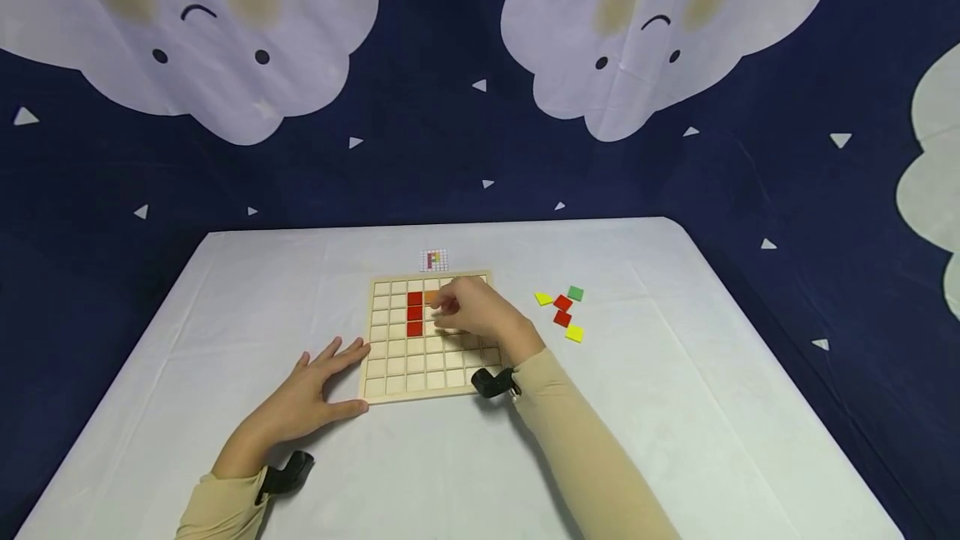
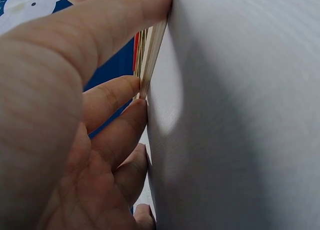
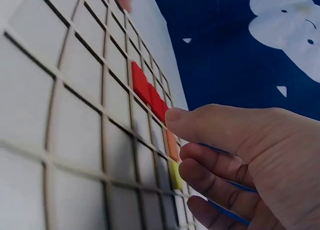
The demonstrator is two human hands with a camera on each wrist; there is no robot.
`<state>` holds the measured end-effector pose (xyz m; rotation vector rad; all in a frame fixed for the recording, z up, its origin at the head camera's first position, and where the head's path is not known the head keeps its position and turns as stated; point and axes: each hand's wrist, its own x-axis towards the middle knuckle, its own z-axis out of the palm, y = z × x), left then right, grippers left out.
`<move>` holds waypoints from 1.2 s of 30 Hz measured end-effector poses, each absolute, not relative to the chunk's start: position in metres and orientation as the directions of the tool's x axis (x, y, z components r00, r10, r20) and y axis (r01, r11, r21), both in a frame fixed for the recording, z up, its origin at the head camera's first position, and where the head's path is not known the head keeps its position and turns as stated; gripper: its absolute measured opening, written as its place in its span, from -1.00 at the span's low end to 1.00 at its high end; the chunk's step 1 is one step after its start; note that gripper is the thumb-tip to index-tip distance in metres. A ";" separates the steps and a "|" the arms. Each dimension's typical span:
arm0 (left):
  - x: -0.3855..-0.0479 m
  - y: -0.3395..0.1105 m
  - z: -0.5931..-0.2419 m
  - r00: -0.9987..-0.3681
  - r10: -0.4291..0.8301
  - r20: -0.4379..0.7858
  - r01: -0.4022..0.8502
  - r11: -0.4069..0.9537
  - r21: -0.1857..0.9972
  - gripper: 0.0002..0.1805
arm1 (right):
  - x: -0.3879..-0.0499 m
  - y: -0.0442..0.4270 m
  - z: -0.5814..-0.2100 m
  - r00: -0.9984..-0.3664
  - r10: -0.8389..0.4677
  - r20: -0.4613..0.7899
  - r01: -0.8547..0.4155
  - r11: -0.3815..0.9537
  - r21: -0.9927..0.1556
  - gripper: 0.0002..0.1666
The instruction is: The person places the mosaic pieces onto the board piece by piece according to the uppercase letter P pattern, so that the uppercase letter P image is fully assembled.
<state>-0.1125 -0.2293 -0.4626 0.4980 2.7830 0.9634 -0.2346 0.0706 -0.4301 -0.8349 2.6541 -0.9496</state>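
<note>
A wooden grid board [image 1: 397,390] lies on the table. Three red tiles [image 1: 415,313] form a column in its cells. Beside the top red one sits an orange tile [image 1: 431,297], and the right wrist view shows a yellow tile [image 3: 175,175] just past it. My right hand [image 1: 476,307] hovers over these cells, thumb tip close to the red and orange tiles, fingers loosely bent near the yellow one; no tile shows between them. With fingers spread, my left hand [image 1: 307,394] touches the board's left edge, thumb at its near corner.
Right of the board lie several loose tiles: yellow [image 1: 543,298], green [image 1: 575,293], red [image 1: 562,318] and another yellow tile [image 1: 574,333]. A small printed grid card [image 1: 433,261] lies behind the board. A dark blue cloud-print curtain [image 1: 435,182] hangs behind the white table [image 1: 675,407].
</note>
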 end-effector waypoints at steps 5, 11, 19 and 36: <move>-0.113 -0.230 -0.465 -0.934 0.355 -0.030 0.260 0.736 0.625 -0.05 | -0.238 0.088 -0.425 -0.841 -0.541 0.004 -0.424 0.654 -0.626 -0.74; -0.113 -0.230 -0.465 -0.935 0.354 -0.025 0.262 0.736 0.624 -0.06 | -0.242 0.111 -0.422 -0.865 -0.502 -0.010 -0.386 0.678 -0.626 -0.69; -0.112 -0.230 -0.465 -0.934 0.355 -0.026 0.263 0.739 0.620 -0.05 | -0.245 0.141 -0.422 -0.894 -0.447 -0.020 -0.339 0.707 -0.620 -0.68; -0.113 -0.229 -0.462 -0.933 0.360 -0.021 0.270 0.735 0.622 -0.05 | -0.246 0.198 -0.423 -0.930 -0.363 -0.055 -0.260 0.757 -0.599 -0.64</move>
